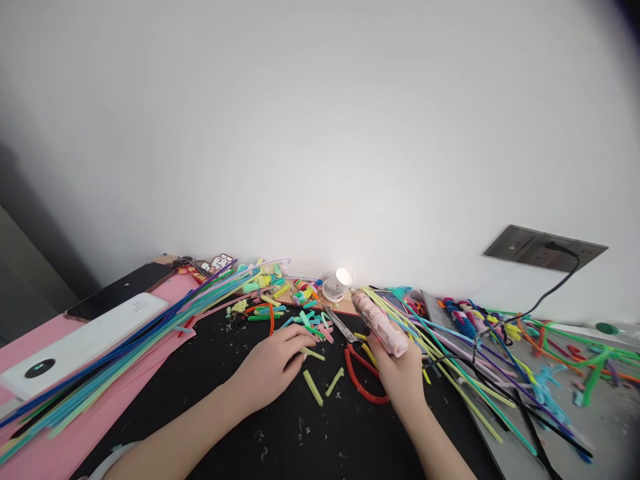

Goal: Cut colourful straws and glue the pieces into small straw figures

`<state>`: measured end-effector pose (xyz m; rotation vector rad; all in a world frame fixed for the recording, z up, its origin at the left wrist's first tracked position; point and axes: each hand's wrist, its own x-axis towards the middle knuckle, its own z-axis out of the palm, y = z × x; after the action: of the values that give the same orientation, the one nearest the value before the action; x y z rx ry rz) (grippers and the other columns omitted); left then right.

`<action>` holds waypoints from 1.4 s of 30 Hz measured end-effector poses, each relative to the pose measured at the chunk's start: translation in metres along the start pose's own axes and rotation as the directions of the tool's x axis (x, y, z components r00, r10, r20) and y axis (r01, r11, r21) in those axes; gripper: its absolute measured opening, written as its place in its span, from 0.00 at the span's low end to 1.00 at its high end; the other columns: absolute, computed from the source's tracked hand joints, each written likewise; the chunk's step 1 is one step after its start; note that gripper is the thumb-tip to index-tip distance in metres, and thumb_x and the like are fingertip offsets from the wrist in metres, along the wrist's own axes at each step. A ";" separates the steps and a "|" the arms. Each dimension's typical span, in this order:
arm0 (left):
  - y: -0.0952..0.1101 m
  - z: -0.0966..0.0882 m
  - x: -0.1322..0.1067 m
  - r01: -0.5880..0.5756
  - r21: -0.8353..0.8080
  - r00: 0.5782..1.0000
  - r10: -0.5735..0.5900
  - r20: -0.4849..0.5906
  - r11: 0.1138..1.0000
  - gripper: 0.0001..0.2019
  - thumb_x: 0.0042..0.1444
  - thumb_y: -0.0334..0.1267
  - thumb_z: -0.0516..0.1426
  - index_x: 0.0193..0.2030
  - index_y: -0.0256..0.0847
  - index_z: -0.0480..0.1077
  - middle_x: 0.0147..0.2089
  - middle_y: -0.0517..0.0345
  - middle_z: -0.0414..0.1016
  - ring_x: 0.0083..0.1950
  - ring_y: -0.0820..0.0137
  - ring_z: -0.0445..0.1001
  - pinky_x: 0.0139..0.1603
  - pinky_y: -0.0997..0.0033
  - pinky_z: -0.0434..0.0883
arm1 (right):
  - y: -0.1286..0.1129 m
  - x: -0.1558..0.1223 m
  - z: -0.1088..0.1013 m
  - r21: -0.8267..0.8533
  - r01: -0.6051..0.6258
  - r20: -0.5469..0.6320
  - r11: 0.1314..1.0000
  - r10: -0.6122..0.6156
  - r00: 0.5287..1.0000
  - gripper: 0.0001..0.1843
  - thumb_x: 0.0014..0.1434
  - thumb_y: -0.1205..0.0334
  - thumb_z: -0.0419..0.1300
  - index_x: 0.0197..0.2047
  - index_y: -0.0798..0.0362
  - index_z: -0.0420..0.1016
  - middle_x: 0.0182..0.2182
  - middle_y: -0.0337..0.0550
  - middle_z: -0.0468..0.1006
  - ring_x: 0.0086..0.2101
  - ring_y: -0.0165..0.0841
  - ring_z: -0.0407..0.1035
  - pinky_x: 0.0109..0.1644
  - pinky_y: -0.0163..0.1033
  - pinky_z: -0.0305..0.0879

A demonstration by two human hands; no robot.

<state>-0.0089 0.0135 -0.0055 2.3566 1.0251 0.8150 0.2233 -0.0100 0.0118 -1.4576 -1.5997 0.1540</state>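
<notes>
My right hand (399, 373) is wrapped around a pink patterned hot glue gun (381, 325), its nozzle toward the wall. My left hand (273, 367) is low over the black mat, fingers curled, with a short pale yellow pipe cleaner piece (314, 354) at its fingertips. Just in front of it lie two more short yellow-green pieces (313, 388). Between my hands are red-handled scissors (364, 380), blades pointing away. Beyond the left fingers lies a pile of cut pipe cleaner pieces (313, 325) in green, blue and pink.
A lit white paper cup (336, 285) stands by the wall. Long pipe cleaners (150, 340) lie at left beside a white power bank (90, 340) and a phone (120, 291). More pipe cleaners (465, 373) spread at right. A black cord (543, 293) runs from the wall socket (525, 248).
</notes>
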 end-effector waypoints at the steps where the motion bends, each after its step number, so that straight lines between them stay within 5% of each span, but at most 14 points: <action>1: -0.003 0.001 0.000 0.029 0.021 0.999 -0.028 -0.024 0.999 0.14 0.57 0.30 0.47 0.47 0.44 0.68 0.48 0.54 0.68 0.47 0.66 0.69 0.48 0.68 0.67 | 0.001 0.000 0.000 0.005 -0.007 0.004 1.000 0.007 1.000 0.14 0.57 0.63 0.54 0.46 0.54 0.71 0.40 0.45 0.77 0.40 0.40 0.71 0.40 0.39 0.67; 4: -0.010 0.002 0.002 0.083 0.057 0.996 -0.080 -0.041 0.995 0.12 0.57 0.31 0.49 0.45 0.44 0.69 0.48 0.54 0.67 0.47 0.65 0.68 0.48 0.67 0.68 | 0.002 -0.001 0.001 0.013 -0.020 0.017 1.000 0.020 1.000 0.14 0.57 0.63 0.54 0.47 0.54 0.70 0.42 0.46 0.76 0.42 0.40 0.71 0.40 0.40 0.67; 13: -0.008 0.003 0.005 -0.027 0.048 0.999 0.026 0.021 0.998 0.11 0.58 0.29 0.49 0.34 0.42 0.72 0.42 0.54 0.71 0.45 0.66 0.68 0.45 0.68 0.67 | -0.003 0.001 0.000 0.001 -0.014 0.047 1.000 0.014 0.999 0.08 0.55 0.63 0.54 0.37 0.53 0.71 0.32 0.41 0.77 0.31 0.35 0.71 0.34 0.36 0.67; 29: -0.005 -0.001 0.005 0.184 -0.182 0.957 -0.218 -0.189 0.966 0.10 0.56 0.37 0.51 0.35 0.43 0.74 0.38 0.58 0.77 0.39 0.66 0.75 0.41 0.72 0.70 | -0.003 -0.001 0.000 0.028 -0.040 0.073 0.999 0.038 0.997 0.09 0.55 0.64 0.54 0.39 0.54 0.71 0.33 0.40 0.77 0.32 0.34 0.70 0.35 0.34 0.65; 34: -0.001 -0.002 0.005 0.319 -0.405 0.906 -0.401 -0.134 0.857 0.09 0.53 0.38 0.54 0.32 0.41 0.75 0.32 0.59 0.79 0.35 0.65 0.76 0.38 0.72 0.71 | -0.001 0.000 0.001 0.044 -0.039 0.079 0.998 0.036 0.996 0.10 0.55 0.63 0.54 0.40 0.54 0.71 0.33 0.41 0.76 0.32 0.34 0.70 0.35 0.34 0.64; 42: -0.015 0.007 0.008 0.358 -0.713 0.853 -0.523 -0.014 0.603 0.14 0.51 0.40 0.56 0.43 0.37 0.73 0.42 0.53 0.78 0.43 0.63 0.76 0.46 0.68 0.71 | -0.004 -0.003 0.002 0.101 0.006 0.241 0.995 -0.030 0.970 0.06 0.54 0.64 0.54 0.35 0.55 0.69 0.26 0.39 0.73 0.26 0.31 0.66 0.31 0.34 0.62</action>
<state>-0.0073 0.0277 -0.0163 1.3073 1.0823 1.0425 0.2190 -0.0129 0.0117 -1.3872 -1.7735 0.4098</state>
